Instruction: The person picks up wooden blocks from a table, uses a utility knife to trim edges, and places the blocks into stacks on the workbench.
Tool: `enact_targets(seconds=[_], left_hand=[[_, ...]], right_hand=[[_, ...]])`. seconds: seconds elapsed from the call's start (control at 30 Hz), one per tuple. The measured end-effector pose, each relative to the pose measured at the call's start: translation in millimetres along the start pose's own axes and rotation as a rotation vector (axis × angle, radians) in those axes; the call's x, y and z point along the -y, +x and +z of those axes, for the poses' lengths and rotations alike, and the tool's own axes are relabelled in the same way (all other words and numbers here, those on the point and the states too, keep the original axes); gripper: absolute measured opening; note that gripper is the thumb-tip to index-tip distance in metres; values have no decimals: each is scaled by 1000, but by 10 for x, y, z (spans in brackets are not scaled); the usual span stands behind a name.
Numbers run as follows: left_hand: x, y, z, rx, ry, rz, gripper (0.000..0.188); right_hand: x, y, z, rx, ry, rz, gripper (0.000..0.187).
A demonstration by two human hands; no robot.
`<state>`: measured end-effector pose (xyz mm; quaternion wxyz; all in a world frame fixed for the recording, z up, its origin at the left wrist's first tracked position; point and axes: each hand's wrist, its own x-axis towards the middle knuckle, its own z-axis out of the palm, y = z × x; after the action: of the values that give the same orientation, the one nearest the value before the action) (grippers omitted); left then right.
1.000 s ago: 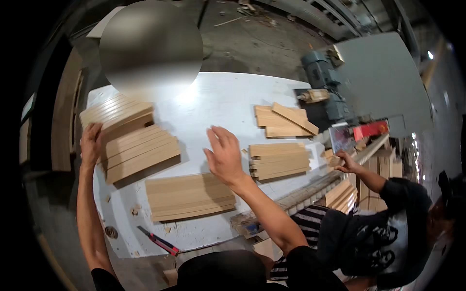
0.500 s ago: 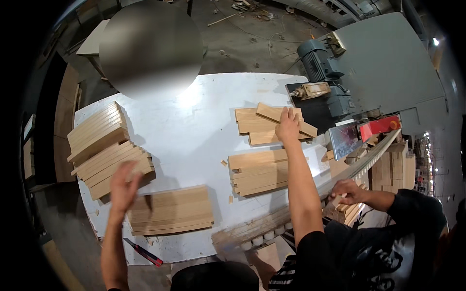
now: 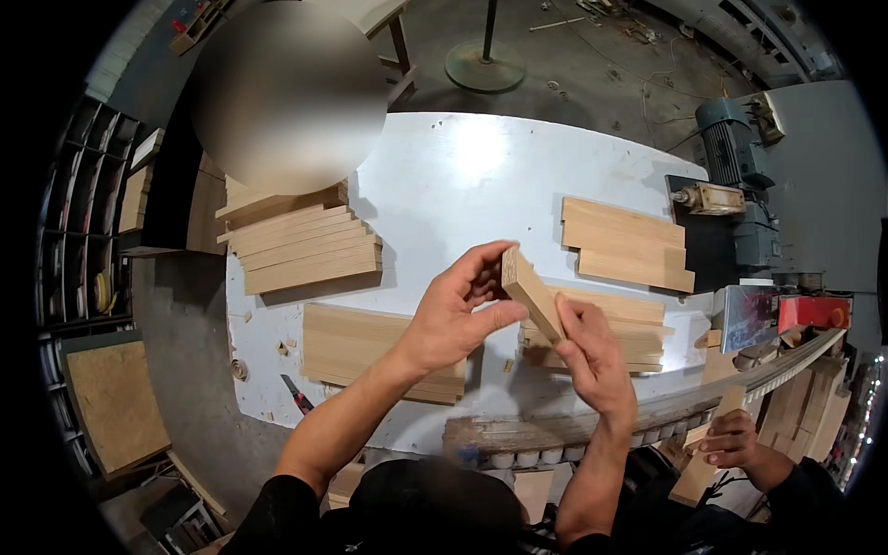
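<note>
A short light wooden board (image 3: 535, 294) is held up tilted over the middle of the white table, its sawn end facing up and left. My right hand (image 3: 597, 356) is closed around its lower part, thumb on the near side. My left hand (image 3: 453, 314) curls at the upper end, with the index fingertip behind it and the thumb against its edge. Beneath the hands lie two groups of boards, a near stack (image 3: 356, 338) partly hidden by my left forearm and a right-hand row (image 3: 638, 324) partly behind my right hand.
On the white table (image 3: 444, 203) lie a far-left board stack (image 3: 310, 245), a far-right board group (image 3: 624, 240) and a utility knife (image 3: 301, 398). A motor (image 3: 731, 143) stands beyond the right corner. A roller conveyor (image 3: 684, 402) runs along the near right, where a co-worker's hand (image 3: 731, 439) holds wood.
My right hand has lifted the loose board off the far-right group and brought it toward me. My left hand has moved right from the left stacks to meet it. The view has shifted left.
</note>
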<state>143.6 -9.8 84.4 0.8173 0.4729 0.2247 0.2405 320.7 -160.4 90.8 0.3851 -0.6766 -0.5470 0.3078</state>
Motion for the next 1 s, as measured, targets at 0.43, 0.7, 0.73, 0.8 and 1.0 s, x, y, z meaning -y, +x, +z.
enact_targets(seconds=[0.43,0.7,0.73,0.8,1.0], left_hand=[[2,-548,-94,-180,-92,-117,60],[59,-1575,-718,-563,-309,-80,54],[161,-1887,-880,-584,-342,-129,52],[325,-2420,-1077,-781,-381,-247,41],[798,-2906,-1452,-967,-378,-362,31]], right_hand=[[275,-282,220,36,-87,-37,45],[223,-766,322,210,-194,-54,45],[312,-754,493,248,-252,-105,35],[448,-741,872,362,-322,-157,23],[315,-709,1565,549,-573,-245,11]])
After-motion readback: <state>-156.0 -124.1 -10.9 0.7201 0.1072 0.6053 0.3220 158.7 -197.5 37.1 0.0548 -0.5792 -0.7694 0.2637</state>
